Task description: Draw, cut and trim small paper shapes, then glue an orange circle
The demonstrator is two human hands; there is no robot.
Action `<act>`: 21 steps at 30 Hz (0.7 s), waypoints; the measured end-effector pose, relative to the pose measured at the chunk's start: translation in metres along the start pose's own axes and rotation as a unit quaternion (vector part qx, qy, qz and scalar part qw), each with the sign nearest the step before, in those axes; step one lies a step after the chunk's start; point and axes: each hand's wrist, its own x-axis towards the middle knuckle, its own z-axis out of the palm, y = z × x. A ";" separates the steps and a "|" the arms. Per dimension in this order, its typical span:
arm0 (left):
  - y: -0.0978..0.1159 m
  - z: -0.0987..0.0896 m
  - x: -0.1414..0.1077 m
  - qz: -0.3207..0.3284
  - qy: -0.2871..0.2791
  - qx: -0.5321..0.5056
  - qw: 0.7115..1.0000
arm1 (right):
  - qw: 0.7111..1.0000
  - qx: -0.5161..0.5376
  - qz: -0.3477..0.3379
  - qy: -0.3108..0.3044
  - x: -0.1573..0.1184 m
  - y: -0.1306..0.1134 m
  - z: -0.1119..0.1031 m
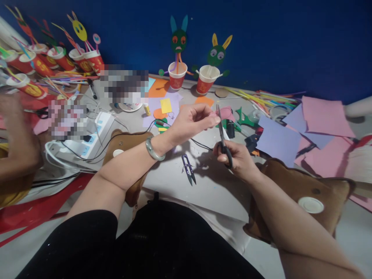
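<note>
Over the middle of the table, my left hand (pixel 192 122) pinches a small pink paper piece (pixel 214 115). My right hand (pixel 235 157) is closed on the black handles of a pair of scissors (pixel 221 130), whose blades point up and away, right beside the pink piece. Purple thread snips (pixel 188 169) lie on the white tabletop (pixel 174 186) below my hands. Behind them a lilac sheet (pixel 151 116) bears a yellow square (pixel 166 105) and an orange shape (pixel 161 114). A pink cut sheet (pixel 226 113) lies just beyond the scissors.
Two red cups (pixel 177 75) (pixel 207 79) with green paper faces stand at the back. Pink and lilac sheets (pixel 279 139) lie right, between colored sticks (pixel 255 99) and a brown cushion (pixel 302 201). At left are a power strip (pixel 97 135), more cups (pixel 94 62) and another person's arm (pixel 20 135).
</note>
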 end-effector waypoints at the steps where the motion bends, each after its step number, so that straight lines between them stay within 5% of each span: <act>1: -0.002 0.000 0.000 0.004 -0.003 0.002 1.000 | 1.000 0.000 -0.001 0.001 0.000 0.000 0.000; 21: -0.008 0.001 0.001 -0.003 -0.034 0.005 0.999 | 0.999 -0.007 -0.032 -0.018 0.000 0.004 -0.001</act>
